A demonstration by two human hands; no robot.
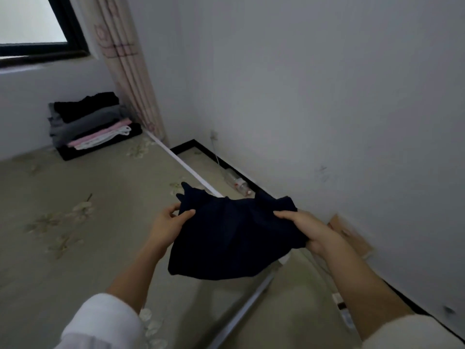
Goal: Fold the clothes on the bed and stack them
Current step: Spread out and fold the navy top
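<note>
A dark navy garment [231, 235] hangs bunched in the air above the bed's right edge. My left hand [168, 222] pinches its left side with thumb on top. My right hand [304, 227] grips its right side, fingers curled round the cloth. At the far corner of the bed [75, 235], below the window, stands a stack of folded clothes [90, 124]: black on top, grey layers, pink and white pieces, and a black one at the bottom. The bed has a pale sheet with a flower print.
A white wall [327, 96] runs close along the right. A narrow floor gap [221, 172] between bed and wall holds plastic bottles [239, 183], a cable and a cardboard piece [352, 235]. A patterned curtain [125, 71] hangs by the window [32, 21].
</note>
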